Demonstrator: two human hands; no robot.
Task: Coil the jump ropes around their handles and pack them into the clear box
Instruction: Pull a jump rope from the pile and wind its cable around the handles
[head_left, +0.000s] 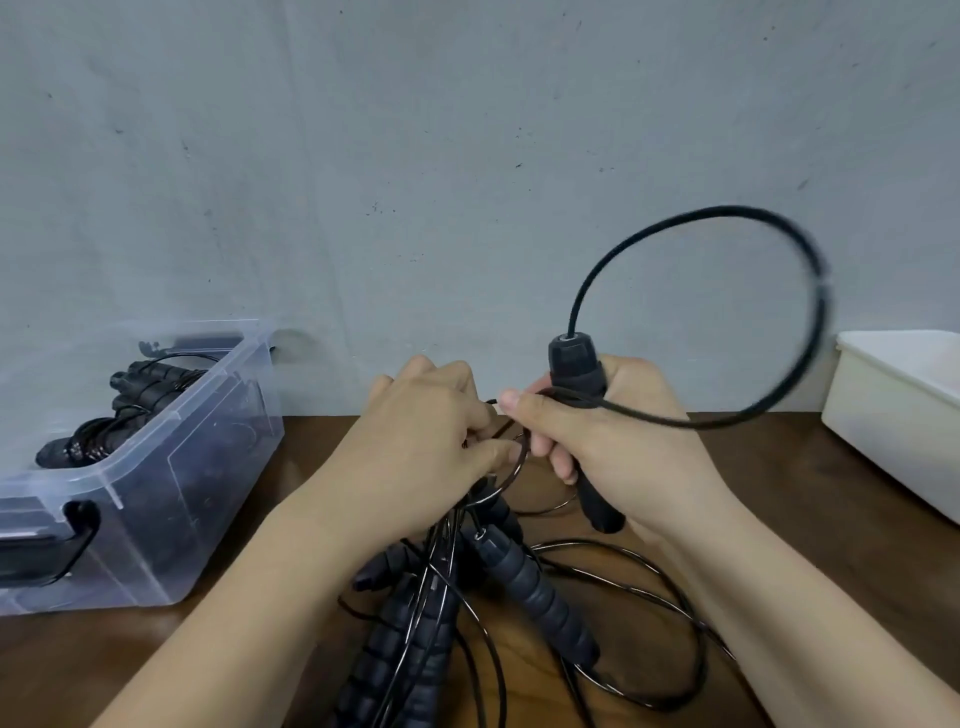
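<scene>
The right hand (613, 436) grips an upright black handle (582, 410) whose rope (727, 228) loops above the wooden table (779, 467), the left hand (431, 431) pinches the cord beside it, and coiled ropes lie in the clear box (156, 493) at left

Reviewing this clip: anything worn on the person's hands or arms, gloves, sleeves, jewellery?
Nothing visible. The left hand and right hand are bare, without gloves, rings or a watch, and both forearms are sleeveless as far as the frame shows.

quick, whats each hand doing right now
left hand: pinching the black rope beside the handle.
right hand: gripping the black handle.
</scene>
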